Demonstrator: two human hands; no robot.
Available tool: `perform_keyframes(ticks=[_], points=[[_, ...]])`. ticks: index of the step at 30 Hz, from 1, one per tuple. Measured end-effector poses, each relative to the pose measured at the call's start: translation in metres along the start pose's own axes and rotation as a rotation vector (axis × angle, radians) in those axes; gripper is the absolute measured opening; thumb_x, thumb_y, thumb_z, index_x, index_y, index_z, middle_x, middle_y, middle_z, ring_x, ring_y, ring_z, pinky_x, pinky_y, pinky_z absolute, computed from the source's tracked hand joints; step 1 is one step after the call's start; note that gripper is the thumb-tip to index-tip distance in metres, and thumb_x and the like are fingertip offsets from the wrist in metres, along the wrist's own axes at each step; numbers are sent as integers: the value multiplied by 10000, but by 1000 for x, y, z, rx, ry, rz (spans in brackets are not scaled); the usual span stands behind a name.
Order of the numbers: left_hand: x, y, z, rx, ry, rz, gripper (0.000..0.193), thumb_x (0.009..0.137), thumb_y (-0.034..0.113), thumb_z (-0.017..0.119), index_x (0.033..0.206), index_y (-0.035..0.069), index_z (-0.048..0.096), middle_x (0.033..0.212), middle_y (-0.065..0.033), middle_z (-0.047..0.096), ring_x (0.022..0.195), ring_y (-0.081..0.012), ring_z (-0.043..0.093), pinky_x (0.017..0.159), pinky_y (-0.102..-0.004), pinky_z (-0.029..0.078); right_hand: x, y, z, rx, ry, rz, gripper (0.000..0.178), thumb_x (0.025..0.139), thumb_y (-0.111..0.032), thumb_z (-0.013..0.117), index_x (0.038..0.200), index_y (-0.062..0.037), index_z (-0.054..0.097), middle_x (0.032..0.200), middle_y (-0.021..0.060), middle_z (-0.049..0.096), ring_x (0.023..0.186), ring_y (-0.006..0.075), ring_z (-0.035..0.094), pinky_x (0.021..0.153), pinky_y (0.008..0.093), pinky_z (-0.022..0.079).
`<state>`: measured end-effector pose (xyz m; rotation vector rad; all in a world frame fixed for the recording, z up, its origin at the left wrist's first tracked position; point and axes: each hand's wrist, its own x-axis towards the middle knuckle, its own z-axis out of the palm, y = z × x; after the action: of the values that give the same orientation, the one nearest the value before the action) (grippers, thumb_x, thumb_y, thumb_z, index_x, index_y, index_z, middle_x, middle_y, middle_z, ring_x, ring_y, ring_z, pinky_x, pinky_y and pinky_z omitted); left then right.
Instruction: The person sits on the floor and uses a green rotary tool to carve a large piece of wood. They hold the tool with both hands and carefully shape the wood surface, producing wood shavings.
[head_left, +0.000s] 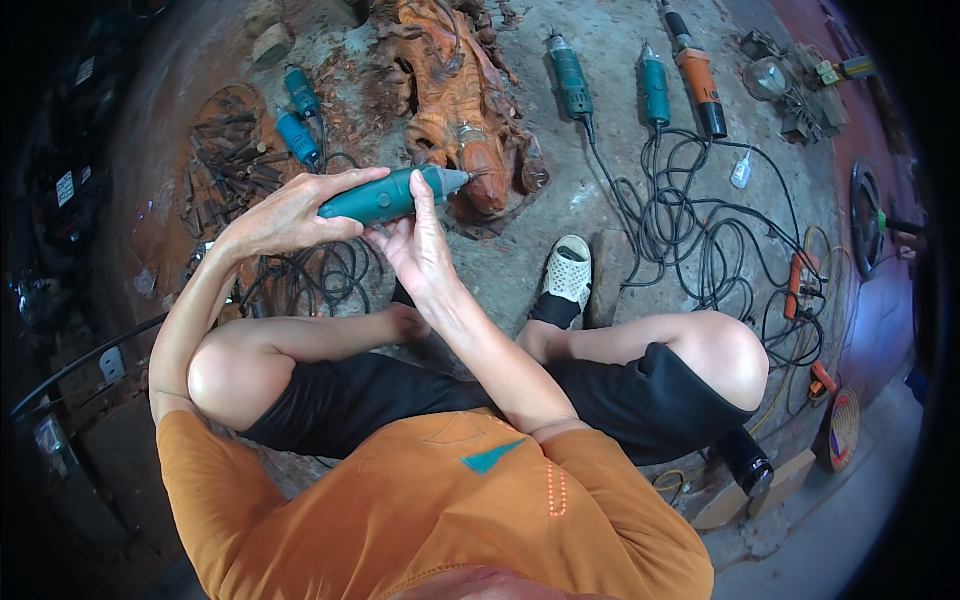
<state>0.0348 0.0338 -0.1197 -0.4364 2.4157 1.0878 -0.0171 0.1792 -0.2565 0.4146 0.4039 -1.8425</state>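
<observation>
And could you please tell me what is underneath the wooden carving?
Grey floor and reddish wood debris show around the wooden carving; whatever lies directly beneath is covered by it and cannot be seen.

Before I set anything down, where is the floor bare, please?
Bare floor lies between the wooden carving and the cable tangle on the right, beyond the white slipper. Crowded: that tangle and the left rod pile.

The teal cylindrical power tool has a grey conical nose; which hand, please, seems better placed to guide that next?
Probably the right hand: its thumb lies across the teal tool near the nose, while the left hand holds the rear.
</observation>
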Motion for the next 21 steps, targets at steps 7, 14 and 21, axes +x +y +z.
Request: perform_keyframes(ticks=[7,14,21], points=[[-3,-3,-1,-36,-31,-51,774,800,225,664,1529,126,423,1064,-192,691,818,-265,659,802,-394,524,4,-6,-5,20,62,-34,615,893,-605,683,1222,-108,531,1179,58,596,1145,193,579,961,494,495],[-4,-3,0,-17,-14,-27,782,791,218,660,1529,121,420,1085,-193,679,804,-263,647,776,-395,528,7,-5,-8,1,70,-59,563,904,-581,681,1179,-105,557,1139,53,632,1113,186,595,970,482,487],[-7,-11,-3,-19,-32,-16,780,792,212,670,1527,124,423,1024,-177,687,788,-252,641,763,-381,521,7,-2,-6,-26,53,-37,538,902,-582,682,1156,-122,566,1126,48,640,1107,182,596,969,482,479]])
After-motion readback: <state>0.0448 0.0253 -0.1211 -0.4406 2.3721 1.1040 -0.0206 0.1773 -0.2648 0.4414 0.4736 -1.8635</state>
